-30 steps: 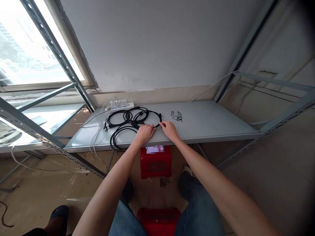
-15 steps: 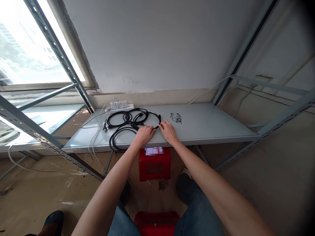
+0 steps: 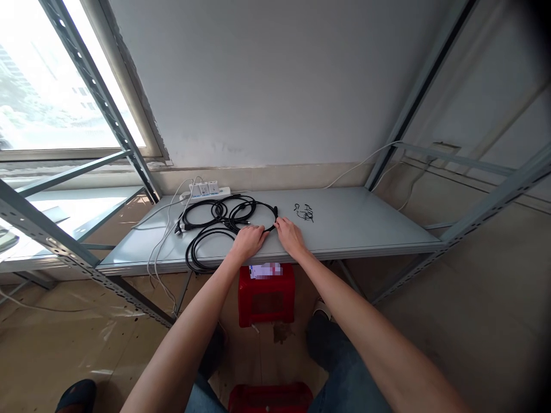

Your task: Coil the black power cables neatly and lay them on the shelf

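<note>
Together, left hand (image 3: 248, 241) and right hand (image 3: 290, 236) hold a black cable (image 3: 276, 211) (looped).

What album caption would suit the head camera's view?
Left hand and right hand touch a looped black cable on a grey shelf, near thin black strands.

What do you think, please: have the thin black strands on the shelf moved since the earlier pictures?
No: judged against the white power strip, the thin black strands show no shift.
</note>
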`<state>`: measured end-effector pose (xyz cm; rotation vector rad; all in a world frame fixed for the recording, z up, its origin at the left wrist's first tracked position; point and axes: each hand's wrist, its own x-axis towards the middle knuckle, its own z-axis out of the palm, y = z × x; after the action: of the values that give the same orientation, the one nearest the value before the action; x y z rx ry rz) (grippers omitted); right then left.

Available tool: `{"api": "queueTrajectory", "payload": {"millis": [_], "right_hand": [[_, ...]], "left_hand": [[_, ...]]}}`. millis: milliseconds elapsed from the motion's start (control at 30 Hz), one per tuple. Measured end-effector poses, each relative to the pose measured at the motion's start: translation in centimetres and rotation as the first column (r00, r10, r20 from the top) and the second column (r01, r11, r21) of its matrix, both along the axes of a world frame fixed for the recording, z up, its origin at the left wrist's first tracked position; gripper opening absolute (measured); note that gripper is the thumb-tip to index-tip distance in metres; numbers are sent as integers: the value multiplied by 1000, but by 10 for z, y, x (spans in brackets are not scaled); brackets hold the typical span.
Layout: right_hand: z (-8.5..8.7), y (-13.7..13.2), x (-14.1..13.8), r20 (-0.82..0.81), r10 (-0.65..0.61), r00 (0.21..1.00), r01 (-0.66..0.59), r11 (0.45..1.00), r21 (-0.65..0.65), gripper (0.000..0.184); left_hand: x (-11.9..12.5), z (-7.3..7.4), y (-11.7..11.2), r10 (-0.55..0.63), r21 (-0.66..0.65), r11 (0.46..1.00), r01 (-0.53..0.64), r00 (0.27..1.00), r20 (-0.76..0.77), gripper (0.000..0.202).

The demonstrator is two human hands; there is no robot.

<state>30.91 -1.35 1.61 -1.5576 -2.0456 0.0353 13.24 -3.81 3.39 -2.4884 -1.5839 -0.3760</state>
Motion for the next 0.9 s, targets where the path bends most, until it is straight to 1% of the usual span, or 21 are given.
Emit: {"api": "queueTrajectory", "payload": {"millis": [67,133,233,333,433,567,700,900], "right_hand": [[0,3,2,-61,-6,998,4,999,-37,28],[0,6,5,-191,-3,982,-16,995,-99,31],[-1,12,12,-429,22,903,-112,976,-187,36],[-4,17,17,-562,60,825,-213,954,-210,35],[-7,21,18,-580,75,812,-228,954,-197,32],[-9,22,18,-541,75,838,-191,968,-162,32],[-8,20,17,-505,90,858,-183,973,-139,34],[-8,17,17,-497,109,861,-190,975,-115,34]], "left_hand": [[0,-1,0,1,10,1000,-1,1000,-9,42],[0,-1,0,-2,18,1000,2,1000,-10,42],[0,0,-1,-10,17,1000,10,1000,-2,43],[0,1,-1,-15,5,1000,15,1000,3,42],[0,1,-1,-12,-1,1000,12,1000,-2,40],[0,0,0,-2,-4,1000,2,1000,-3,41],[0,-1,0,-13,-5,1000,13,1000,5,41],[-1,-1,1,-16,-13,1000,16,1000,4,41]]}}
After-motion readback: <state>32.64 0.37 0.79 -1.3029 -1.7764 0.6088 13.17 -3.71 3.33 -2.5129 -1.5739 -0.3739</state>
